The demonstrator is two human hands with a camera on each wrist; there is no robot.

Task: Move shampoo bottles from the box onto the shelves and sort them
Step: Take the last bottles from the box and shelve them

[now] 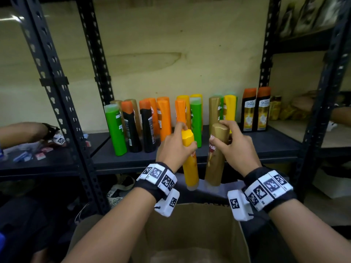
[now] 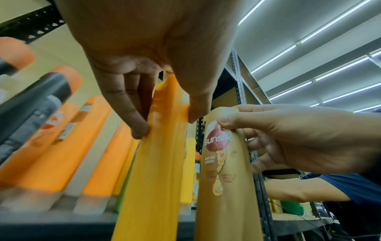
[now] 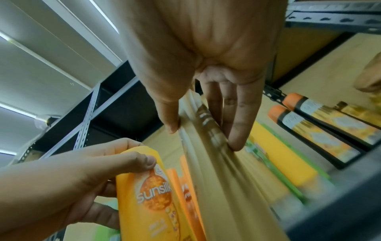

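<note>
Yellow and gold are the two Sunsilk shampoo bottles held up in front of the shelf [image 1: 247,147]. The left hand [image 1: 173,149] grips the yellow bottle [image 1: 190,164] near its top, thumb on one side and fingers on the other. The right hand [image 1: 235,147] grips the gold bottle [image 1: 215,162] near its cap in the same way. Both bottles hang upright, side by side, just above the open cardboard box [image 1: 190,234] at the near edge. On the shelf behind them stand many more bottles: a green one [image 1: 115,130] at the left, black ones with orange caps [image 1: 131,128], orange ones [image 1: 164,118], and two Shayla bottles [image 1: 256,111] at the far right.
</note>
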